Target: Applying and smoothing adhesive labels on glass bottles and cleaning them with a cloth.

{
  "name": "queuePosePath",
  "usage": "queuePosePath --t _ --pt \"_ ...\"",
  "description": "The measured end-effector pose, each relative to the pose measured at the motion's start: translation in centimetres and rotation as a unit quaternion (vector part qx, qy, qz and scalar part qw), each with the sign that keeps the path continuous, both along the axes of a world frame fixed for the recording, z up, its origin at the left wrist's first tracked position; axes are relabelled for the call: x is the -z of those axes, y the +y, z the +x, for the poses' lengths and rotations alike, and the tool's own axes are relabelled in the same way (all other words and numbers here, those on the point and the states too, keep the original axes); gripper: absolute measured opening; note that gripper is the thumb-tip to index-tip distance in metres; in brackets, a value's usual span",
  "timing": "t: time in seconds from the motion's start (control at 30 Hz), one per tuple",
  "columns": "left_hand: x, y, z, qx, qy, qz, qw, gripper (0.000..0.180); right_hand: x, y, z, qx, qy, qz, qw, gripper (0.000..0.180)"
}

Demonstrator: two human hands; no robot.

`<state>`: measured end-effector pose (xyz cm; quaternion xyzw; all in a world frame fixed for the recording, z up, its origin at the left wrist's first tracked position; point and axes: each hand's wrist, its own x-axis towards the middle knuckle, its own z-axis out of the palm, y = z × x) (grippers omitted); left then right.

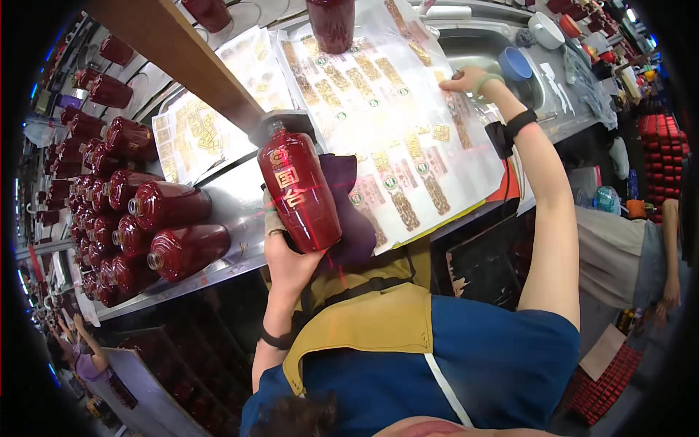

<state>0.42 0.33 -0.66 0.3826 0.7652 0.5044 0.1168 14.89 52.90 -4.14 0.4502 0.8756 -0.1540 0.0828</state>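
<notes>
Mid-frame, the left hand [288, 264] holds the bottle [304, 197], well apart from the right hand [470, 79], its grip unclear, at the sheet [482, 166].

The red bottle [302, 191] partly hides the left grip [290, 264], and the top edge crops a second bottle [331, 26].

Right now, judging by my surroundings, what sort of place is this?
Likely a bottle-decorating workshop: dark red bottles crowd a metal bench, sheets with gold designs lie beside them, and your left hand holds another red bottle.
</notes>
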Motion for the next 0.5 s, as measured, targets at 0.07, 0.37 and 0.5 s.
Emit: queuePosePath --t 0.07,0.37,0.5 --pt "-0.3 0.2 0.2 -0.007 -0.015 0.002 1.0 0.1 -0.9 0.8 -0.2 0.004 -0.02 -0.065 0.998 0.05" --pt "-2.2 -0.5 -0.6 0.036 -0.086 -0.089 0.992 0.127 -11.9 -14.2 -0.9 -0.119 0.313 0.151 0.93 0.026" --pt "-4.2 -1.4 -2.5 0.073 0.002 0.004 0.997 0.137 -17.0 -24.5 -1.6 -0.172 0.407 0.027 0.897 0.015"
